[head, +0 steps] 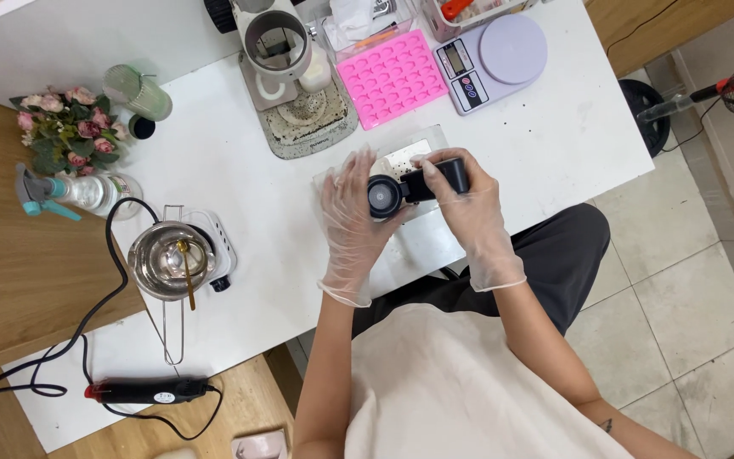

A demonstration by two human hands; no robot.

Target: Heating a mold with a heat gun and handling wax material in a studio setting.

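Observation:
Both my hands wear thin clear gloves. My right hand [469, 208] grips the handle of a small black round-headed container [386, 195], held sideways. My left hand [348, 223] cups its round head from the left. The two hands hold it just above a clear plastic sheet [418, 153] that lies on the white table [214, 161] and is sprinkled with dark specks. The container's underside is hidden by my fingers.
A pink silicone mould [390, 78], a lilac kitchen scale [493, 59] and a white grinder machine [280, 51] stand behind. At left sit a metal pot with a spoon on a small hotplate [172, 259], a spray bottle [78, 194], flowers [65, 132] and a black heat gun [146, 391].

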